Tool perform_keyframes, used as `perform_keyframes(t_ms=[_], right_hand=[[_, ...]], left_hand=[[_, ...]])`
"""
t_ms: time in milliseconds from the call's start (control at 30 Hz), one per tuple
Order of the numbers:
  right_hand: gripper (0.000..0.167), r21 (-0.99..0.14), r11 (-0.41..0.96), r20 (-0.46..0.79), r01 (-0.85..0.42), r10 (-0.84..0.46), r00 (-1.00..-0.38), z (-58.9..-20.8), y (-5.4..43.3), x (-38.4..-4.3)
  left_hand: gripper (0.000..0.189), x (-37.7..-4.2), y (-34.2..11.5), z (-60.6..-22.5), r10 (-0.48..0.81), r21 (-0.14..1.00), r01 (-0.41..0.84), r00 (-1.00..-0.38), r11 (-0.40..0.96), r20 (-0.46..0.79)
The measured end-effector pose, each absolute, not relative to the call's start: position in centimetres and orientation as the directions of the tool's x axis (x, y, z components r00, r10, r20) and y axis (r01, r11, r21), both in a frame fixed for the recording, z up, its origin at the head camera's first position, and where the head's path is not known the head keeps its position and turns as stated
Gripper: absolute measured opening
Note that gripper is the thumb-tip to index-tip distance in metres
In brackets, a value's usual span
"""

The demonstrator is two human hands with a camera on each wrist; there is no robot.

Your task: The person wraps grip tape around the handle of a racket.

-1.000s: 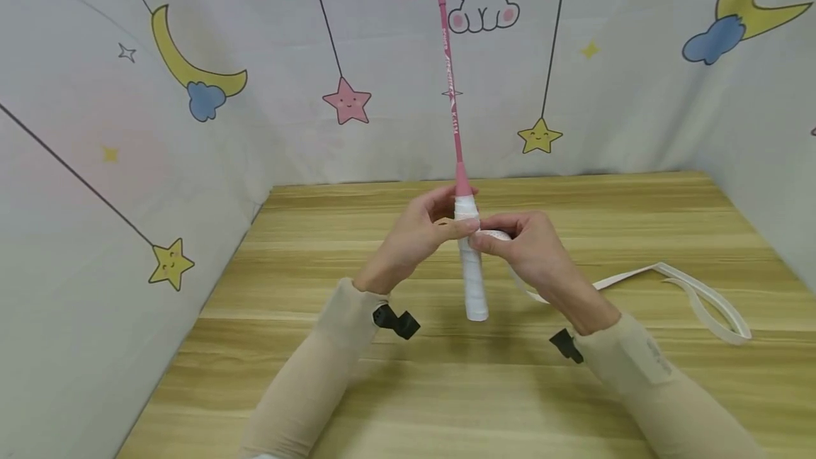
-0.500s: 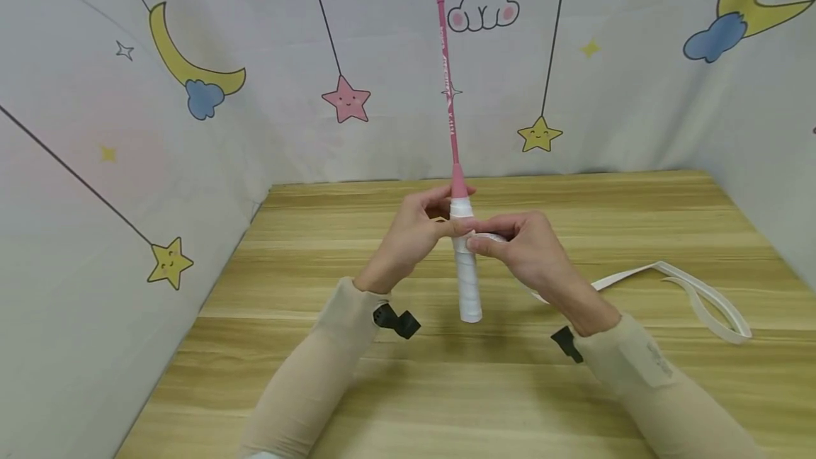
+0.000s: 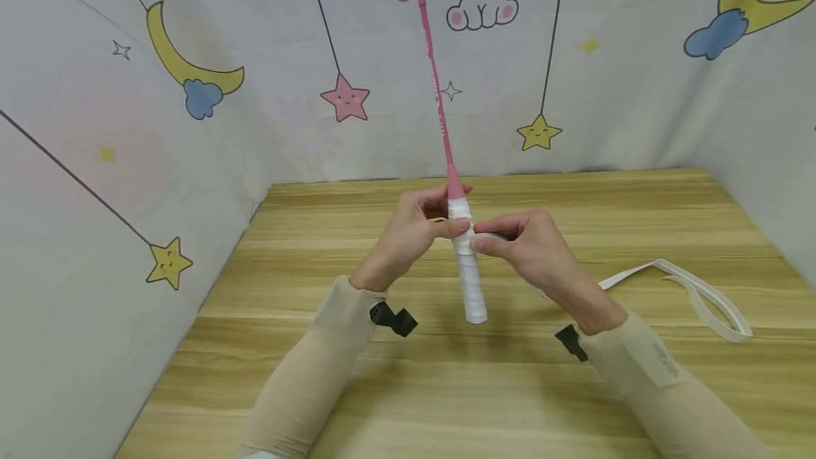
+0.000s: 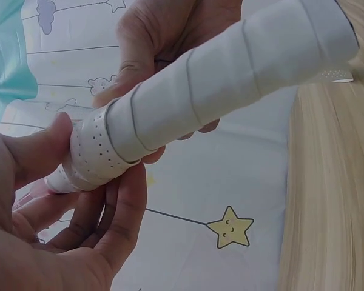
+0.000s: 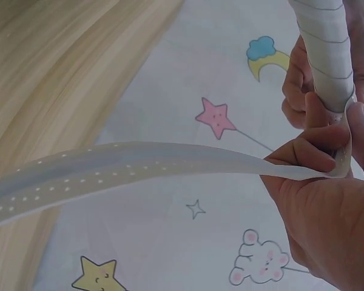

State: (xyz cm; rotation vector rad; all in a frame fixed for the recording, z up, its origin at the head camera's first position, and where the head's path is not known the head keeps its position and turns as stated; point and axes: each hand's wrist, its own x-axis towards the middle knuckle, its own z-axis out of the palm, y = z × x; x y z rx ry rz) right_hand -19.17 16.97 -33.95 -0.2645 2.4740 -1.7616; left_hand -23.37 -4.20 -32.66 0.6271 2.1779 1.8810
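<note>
A pink badminton racket stands tilted over the table, its head cut off by the top of the head view. My left hand grips the upper part of its white handle, thumb in front and fingers behind. Perforated white grip tape wraps that upper part, over smooth white wrapping lower down. My right hand pinches the loose grip tape right beside the handle. From those fingers the strip trails off, its far end lying looped on the table in the head view.
The wood-grain table reaches back to a white cloth backdrop printed with moons, stars and a bear. More cloth stands along the left and right sides. Each sleeve carries a small black wrist camera.
The racket has turned about its handle, and its head has leaned left and now shows narrower. More perforated tape shows round the upper handle. Both hands stay near the same spot.
</note>
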Motion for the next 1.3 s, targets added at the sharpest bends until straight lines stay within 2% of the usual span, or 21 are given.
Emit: perform_keyframes(t_ms=[633,867,1000,1133,1300], right_hand=[[0.034,-0.958,0.286,-0.011,-0.033,-0.154,-0.988,-34.38,17.23,-19.62],[0.034,-0.965,0.263,-0.056,-0.003,-0.216,-0.975,-34.63,17.27,-19.95],[0.034,-0.972,0.237,-0.062,0.004,-0.238,-0.969,-34.76,17.27,-20.08],[0.035,-0.975,0.221,-0.051,0.004,-0.211,-0.976,-34.66,17.22,-20.02],[0.035,-0.974,0.224,-0.018,-0.019,-0.162,-0.987,-34.68,17.05,-19.79]], left_hand=[[0.05,-23.33,-4.42,-32.51,0.474,0.988,0.148,-0.874,0.041,0.111],[0.053,-23.52,-4.75,-32.69,0.517,0.993,0.112,-0.849,-0.031,0.112],[0.048,-23.66,-4.78,-32.82,0.537,0.993,0.102,-0.836,-0.054,0.115],[0.043,-23.66,-4.7,-32.95,0.534,0.994,0.099,-0.838,-0.054,0.113],[0.057,-23.24,-4.03,-33.2,0.473,0.983,0.179,-0.87,0.036,0.141]])
